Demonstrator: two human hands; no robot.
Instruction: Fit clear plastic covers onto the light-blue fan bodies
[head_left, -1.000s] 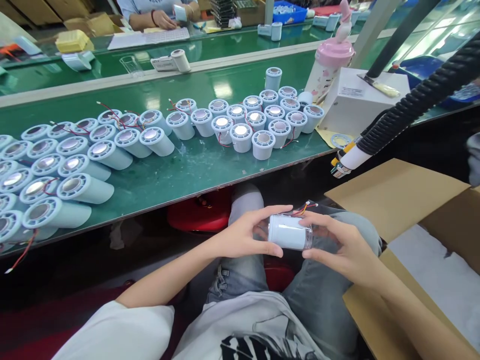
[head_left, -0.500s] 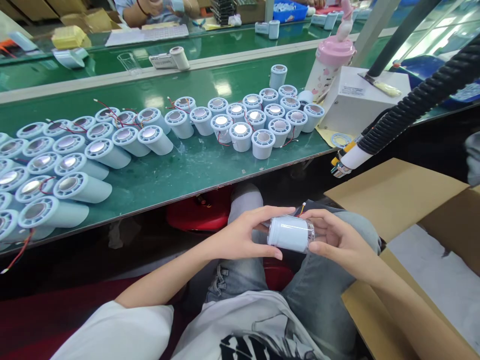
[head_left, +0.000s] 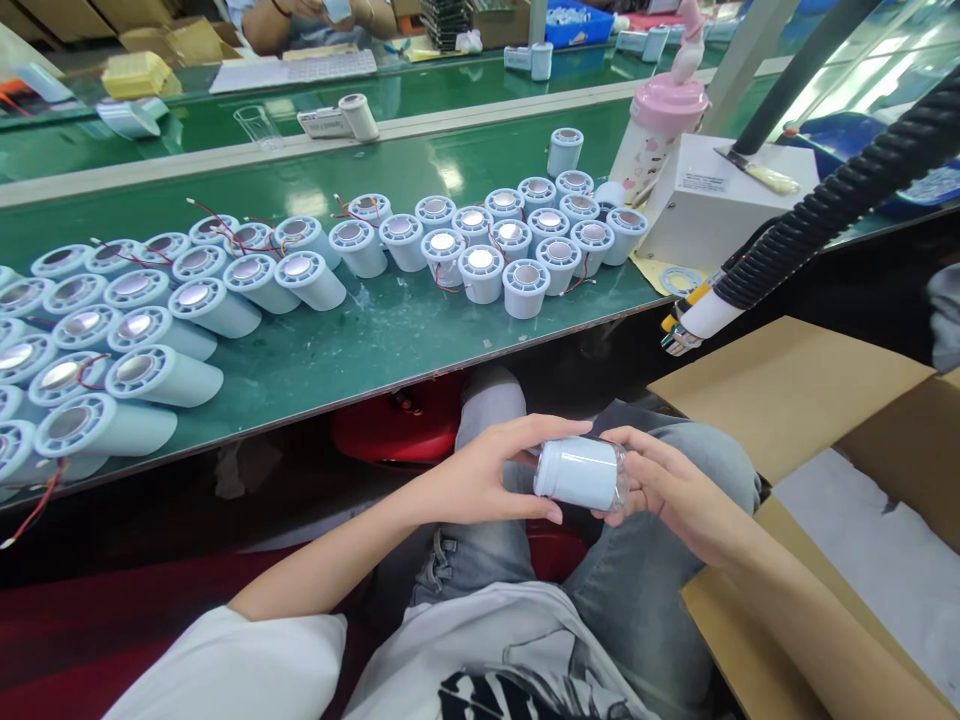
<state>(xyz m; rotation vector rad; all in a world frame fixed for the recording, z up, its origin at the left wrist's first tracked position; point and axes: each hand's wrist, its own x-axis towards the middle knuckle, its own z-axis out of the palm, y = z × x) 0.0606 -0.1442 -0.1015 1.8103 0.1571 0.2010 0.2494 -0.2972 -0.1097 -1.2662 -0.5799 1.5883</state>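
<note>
Over my lap I hold a light blue cylindrical housing (head_left: 579, 472) on its side, with a clear plastic sleeve around it that sticks out at its right end. My left hand (head_left: 495, 470) grips the left end, thumb below and fingers above. At the right end, the fingers of my right hand (head_left: 667, 490) close on the clear sleeve. Similar blue housings (head_left: 484, 272) stand in rows on the green bench (head_left: 352, 345), several with thin red and black wires coming out.
A pink-lidded bottle (head_left: 660, 120) and a white box-shaped device (head_left: 709, 195) stand at the bench's right. A black ribbed hose with a nozzle (head_left: 682, 340) hangs before them. An open cardboard box (head_left: 795, 390) is at my right. Across the bench, a person's arms (head_left: 262, 25) are at work.
My right hand has turned, its fingers now lower around the sleeve end. The wire with a white connector above the housing is out of sight. My left hand stays nearly still.
</note>
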